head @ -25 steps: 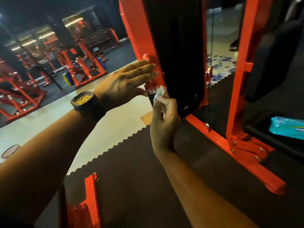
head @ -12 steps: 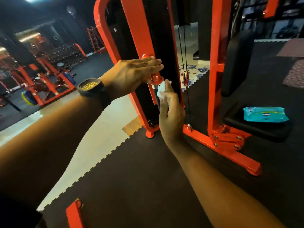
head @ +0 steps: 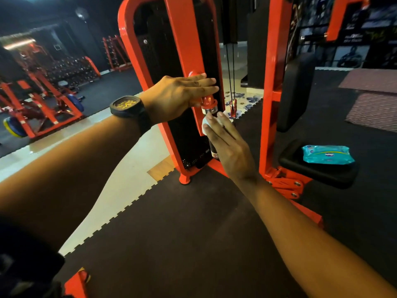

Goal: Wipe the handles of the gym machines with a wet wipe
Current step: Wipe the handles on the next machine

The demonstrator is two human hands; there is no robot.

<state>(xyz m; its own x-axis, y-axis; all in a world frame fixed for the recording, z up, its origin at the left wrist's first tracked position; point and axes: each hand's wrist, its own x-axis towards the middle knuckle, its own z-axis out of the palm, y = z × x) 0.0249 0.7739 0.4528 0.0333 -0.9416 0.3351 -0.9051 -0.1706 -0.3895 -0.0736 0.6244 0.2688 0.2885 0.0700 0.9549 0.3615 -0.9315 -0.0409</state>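
Wiping down a red-framed gym machine (head: 182, 39): presses a white wet wipe (head: 205, 125) against the upright handle (head: 213, 148) with the right hand (head: 228, 145), fingers straight and close together along the grip, thumb out of sight. Lays the left hand (head: 180, 95) flat, fingers straight and together, on the red collar (head: 208, 101) just above the wipe. Wears a black watch (head: 126, 106) on the left wrist, yellow markings on its face too blurred to read.

To the right, on the machine's black seat pad (head: 311, 171), a teal pack of wipes (head: 327, 154) lying flat, with a blue logo patch and lettering too small to make out; contents not visible.

Behind the handle, a black perforated panel inside the frame, and just beside it two thin cables (head: 229, 67) running down. On the far right wall, dark posters (head: 352, 54) with illegible writing. At left, across pale tiles (head: 120, 175), more red machines, a dumbbell rack (head: 68, 69) and a blue-and-yellow weight plate (head: 14, 126). Underfoot, a dark interlocking mat (head: 171, 222).
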